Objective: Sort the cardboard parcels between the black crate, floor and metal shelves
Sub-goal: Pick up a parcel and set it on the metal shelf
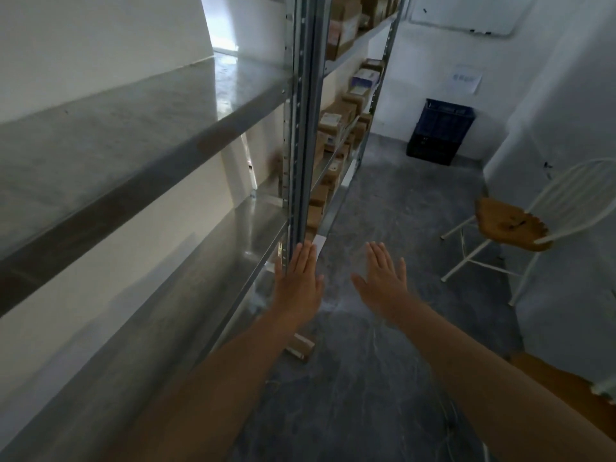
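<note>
Both bare hands are reaching forward and down over the mottled dark grey concrete floor, palms down, fingers straight and spread flat, and neither is holding anything. The left hand is hovering against the foot of the galvanised steel upright that is dividing the grey metal shelves into two bays; whether it is touching the post I cannot tell. The right hand is hanging just beside it, further out over the aisle.

The nearest parcel is a small flat brown cardboard parcel with a pale label, lying on the floor at the front edge of the near bay's lowest shelf. It is sitting beneath the left forearm, nearer the body than either palm, and partly hidden by that arm. Its long axis is seeming to run along the shelf front, though the blur is leaving this uncertain. The left hand is clearly the nearer one, and I judge that any pick-up is calling for that hand to draw back and drop, not reach onward.

The near bay's shelves are showing bare metal. The far bay, past the upright, is carrying rows of small brown cardboard boxes on several levels, well ahead of both hands. The black slatted plastic crate is standing on the floor against the white end wall, in the far corner, well apart and lying more to the right hand's side. A white wire-frame chair with a wooden seat is standing by the right wall, between the person and the crate.
</note>
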{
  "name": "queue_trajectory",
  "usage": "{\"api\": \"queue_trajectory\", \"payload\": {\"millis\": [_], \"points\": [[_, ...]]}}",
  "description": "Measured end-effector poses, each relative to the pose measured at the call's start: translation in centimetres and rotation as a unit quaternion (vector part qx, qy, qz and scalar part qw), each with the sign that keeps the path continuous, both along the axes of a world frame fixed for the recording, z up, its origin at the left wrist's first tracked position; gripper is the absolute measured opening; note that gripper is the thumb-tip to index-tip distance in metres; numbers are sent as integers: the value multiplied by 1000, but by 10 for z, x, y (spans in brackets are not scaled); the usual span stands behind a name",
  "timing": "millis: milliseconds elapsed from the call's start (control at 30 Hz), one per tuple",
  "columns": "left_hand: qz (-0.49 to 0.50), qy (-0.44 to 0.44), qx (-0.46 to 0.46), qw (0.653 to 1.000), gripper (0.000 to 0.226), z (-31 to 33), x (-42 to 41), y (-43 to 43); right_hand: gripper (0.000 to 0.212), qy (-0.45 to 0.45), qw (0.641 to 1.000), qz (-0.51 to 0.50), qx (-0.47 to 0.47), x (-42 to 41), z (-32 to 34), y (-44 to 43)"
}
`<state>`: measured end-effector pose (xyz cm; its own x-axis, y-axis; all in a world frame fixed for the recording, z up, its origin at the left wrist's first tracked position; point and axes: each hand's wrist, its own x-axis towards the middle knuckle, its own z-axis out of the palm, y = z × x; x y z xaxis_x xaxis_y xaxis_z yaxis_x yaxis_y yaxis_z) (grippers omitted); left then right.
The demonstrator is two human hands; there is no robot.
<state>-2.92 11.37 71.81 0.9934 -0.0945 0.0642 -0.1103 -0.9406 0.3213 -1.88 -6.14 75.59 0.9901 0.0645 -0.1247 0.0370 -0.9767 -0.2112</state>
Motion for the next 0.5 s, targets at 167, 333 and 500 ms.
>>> {"api": "queue_trajectory", "payload": {"millis": [167,333,500], "points": [[4,35,-4,999,61,-5,12,14,72,14,1000,25,4,18,-11,11],[-3,65,13,998,61,-20,30,15,73,35,999,29,15,47,-25,8],[12,103,-22,994,61,-39,59,-7,73,58,997,47,26,88,-41,-4]]}}
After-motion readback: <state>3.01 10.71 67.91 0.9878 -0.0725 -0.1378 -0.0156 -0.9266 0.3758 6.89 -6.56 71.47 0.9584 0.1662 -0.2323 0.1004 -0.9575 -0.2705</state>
